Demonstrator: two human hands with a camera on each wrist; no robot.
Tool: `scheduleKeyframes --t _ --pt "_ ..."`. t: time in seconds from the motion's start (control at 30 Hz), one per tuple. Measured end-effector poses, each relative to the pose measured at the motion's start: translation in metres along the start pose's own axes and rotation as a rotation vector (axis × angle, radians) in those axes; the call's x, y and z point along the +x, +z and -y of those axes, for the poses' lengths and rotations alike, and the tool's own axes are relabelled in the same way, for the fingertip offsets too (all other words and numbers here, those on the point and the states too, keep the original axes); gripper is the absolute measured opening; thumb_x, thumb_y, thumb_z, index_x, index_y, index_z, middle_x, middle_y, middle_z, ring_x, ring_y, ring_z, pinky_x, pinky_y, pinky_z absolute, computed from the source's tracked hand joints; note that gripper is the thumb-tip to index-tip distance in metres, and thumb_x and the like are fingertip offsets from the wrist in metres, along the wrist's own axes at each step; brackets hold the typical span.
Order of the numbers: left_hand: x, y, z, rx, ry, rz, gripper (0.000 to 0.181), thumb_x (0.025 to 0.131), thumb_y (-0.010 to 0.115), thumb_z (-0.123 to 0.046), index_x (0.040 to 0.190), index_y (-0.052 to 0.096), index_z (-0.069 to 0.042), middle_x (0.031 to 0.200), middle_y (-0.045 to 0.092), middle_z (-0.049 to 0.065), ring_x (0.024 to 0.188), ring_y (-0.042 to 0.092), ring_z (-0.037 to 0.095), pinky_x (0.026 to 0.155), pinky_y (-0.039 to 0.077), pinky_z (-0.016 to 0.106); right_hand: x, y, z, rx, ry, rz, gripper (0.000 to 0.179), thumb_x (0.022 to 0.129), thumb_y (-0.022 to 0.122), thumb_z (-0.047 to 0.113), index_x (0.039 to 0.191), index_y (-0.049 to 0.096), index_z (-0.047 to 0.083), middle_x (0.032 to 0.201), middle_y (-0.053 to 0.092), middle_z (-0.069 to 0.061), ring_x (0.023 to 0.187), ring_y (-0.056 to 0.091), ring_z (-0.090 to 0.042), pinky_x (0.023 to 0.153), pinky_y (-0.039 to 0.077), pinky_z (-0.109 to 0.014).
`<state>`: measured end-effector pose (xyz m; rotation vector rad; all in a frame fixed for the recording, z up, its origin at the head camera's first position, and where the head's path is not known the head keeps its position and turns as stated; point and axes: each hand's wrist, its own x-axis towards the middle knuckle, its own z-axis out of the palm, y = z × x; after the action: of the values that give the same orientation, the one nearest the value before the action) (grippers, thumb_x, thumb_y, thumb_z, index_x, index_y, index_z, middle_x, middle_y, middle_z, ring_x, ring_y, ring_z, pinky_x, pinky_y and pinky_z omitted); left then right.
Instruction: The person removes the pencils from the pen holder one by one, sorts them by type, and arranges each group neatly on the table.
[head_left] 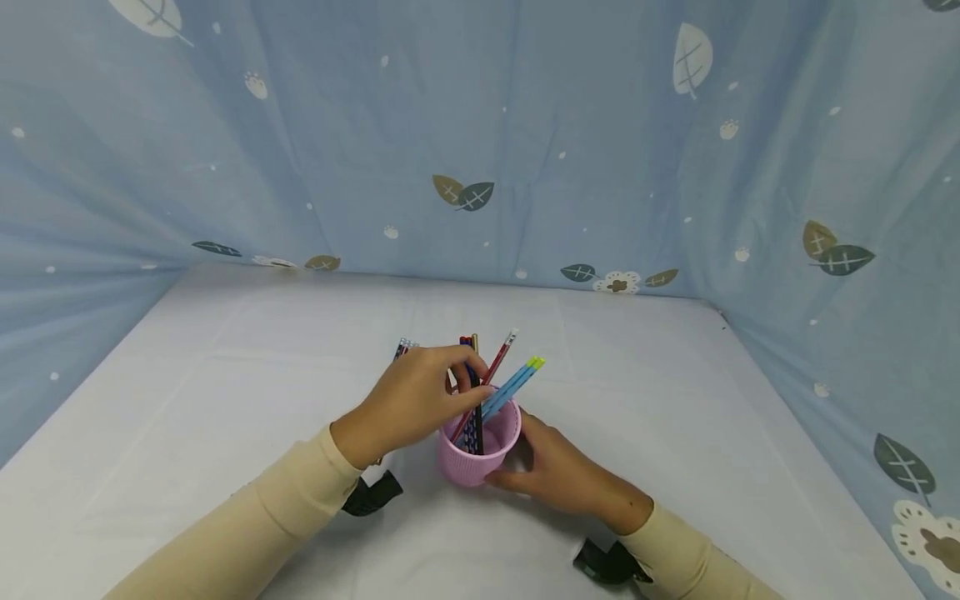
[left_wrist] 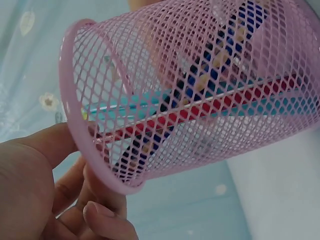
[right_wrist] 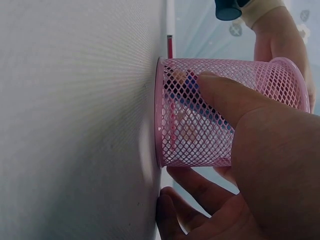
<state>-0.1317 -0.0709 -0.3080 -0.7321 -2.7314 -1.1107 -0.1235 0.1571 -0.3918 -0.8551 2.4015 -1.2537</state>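
A pink mesh pencil cup [head_left: 468, 472] stands upright on the white table. My right hand [head_left: 566, 473] grips it low from the right, the thumb [right_wrist: 225, 95] across its wall in the right wrist view. Over the cup's mouth, my left hand [head_left: 411, 398] pinches a red pencil [head_left: 501, 357] with a white eraser end; the pencil's lower end is inside the cup. Two light blue pencils [head_left: 513, 388] with yellow ends lean right in the cup. Several dark patterned pencils [head_left: 478, 432] stand there too, their middles partly behind the fingers.
Several more pencils [head_left: 402, 347] lie on the table to the left, mostly hidden behind my left hand. Dark wrist straps [head_left: 372, 494] show below both cuffs. A blue leaf-print curtain [head_left: 585, 150] hangs behind and at both sides of the white tabletop [head_left: 637, 367].
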Motion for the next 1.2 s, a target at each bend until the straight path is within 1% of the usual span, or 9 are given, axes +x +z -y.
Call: scheduleKeyframes --t 0.17,0.3,0.5,0.6,0.83,0.93,1.07,1.2 --pt "0.002 -0.005 0.000 -0.008 -0.001 -0.001 0.012 0.087 0.079 -0.026 0.094 0.069 -0.024 0.075 0.063 -0.015 0.061 0.054 0.007 0.055 0.047 0.024 0.001 -0.002 0.001 -0.006 0.005 0.006 0.093 0.084 0.081 0.033 0.158 0.024 0.026 0.159 0.037 0.008 0.147 0.036 -0.012 0.118 0.033 -0.043" --pt "0.002 -0.008 0.001 -0.013 0.006 -0.009 0.011 0.088 0.078 -0.025 0.094 0.069 -0.025 0.078 0.065 -0.016 0.060 0.054 0.008 0.054 0.046 0.024 0.001 -0.001 0.001 -0.014 0.003 0.004 0.094 0.084 0.082 0.033 0.158 0.025 0.021 0.159 0.038 0.007 0.147 0.036 -0.014 0.118 0.033 -0.044" --pt "0.003 -0.011 0.001 -0.006 0.015 -0.003 0.009 0.090 0.075 -0.025 0.098 0.071 -0.023 0.084 0.070 -0.016 0.062 0.056 0.006 0.056 0.047 0.024 0.000 -0.001 0.001 -0.018 0.011 -0.001 0.094 0.084 0.082 0.034 0.158 0.025 0.027 0.159 0.037 0.007 0.147 0.036 -0.014 0.118 0.033 -0.044" --pt "0.003 -0.014 0.000 -0.016 0.020 -0.010 0.010 0.090 0.075 -0.023 0.099 0.071 -0.022 0.086 0.071 -0.013 0.062 0.057 0.006 0.058 0.049 0.024 0.000 -0.001 0.001 -0.020 0.003 -0.002 0.092 0.084 0.082 0.033 0.157 0.026 0.025 0.158 0.039 0.007 0.146 0.036 -0.012 0.118 0.033 -0.045" --pt "0.004 -0.021 -0.001 -0.051 0.040 -0.051 0.010 0.092 0.074 -0.022 0.101 0.071 -0.022 0.088 0.072 -0.011 0.061 0.059 0.006 0.055 0.050 0.025 0.000 -0.002 0.002 -0.023 -0.005 -0.007 0.092 0.084 0.082 0.031 0.157 0.028 0.019 0.158 0.040 0.006 0.146 0.038 -0.012 0.118 0.034 -0.043" --pt "0.005 -0.025 0.000 -0.068 0.052 -0.075 0.009 0.093 0.072 -0.023 0.101 0.070 -0.022 0.088 0.071 -0.010 0.062 0.061 0.007 0.054 0.050 0.026 0.000 -0.002 0.002 -0.015 -0.002 -0.004 0.091 0.084 0.082 0.031 0.156 0.029 0.020 0.157 0.040 0.007 0.146 0.038 -0.013 0.117 0.034 -0.043" --pt "0.005 -0.028 0.000 -0.082 0.074 -0.126 0.009 0.095 0.069 -0.022 0.103 0.068 -0.020 0.089 0.071 -0.008 0.063 0.061 0.007 0.054 0.049 0.027 0.001 -0.003 0.002 -0.004 0.002 0.002 0.089 0.084 0.083 0.031 0.156 0.030 0.023 0.156 0.042 0.010 0.146 0.038 -0.012 0.118 0.034 -0.043" --pt "0.004 -0.030 -0.001 -0.109 0.102 -0.167 0.011 0.096 0.067 -0.019 0.107 0.065 -0.017 0.090 0.070 -0.005 0.059 0.060 0.006 0.054 0.049 0.026 0.001 -0.003 0.002 -0.001 0.011 0.008 0.089 0.084 0.083 0.031 0.156 0.030 0.023 0.156 0.042 0.009 0.146 0.038 -0.012 0.118 0.034 -0.043"
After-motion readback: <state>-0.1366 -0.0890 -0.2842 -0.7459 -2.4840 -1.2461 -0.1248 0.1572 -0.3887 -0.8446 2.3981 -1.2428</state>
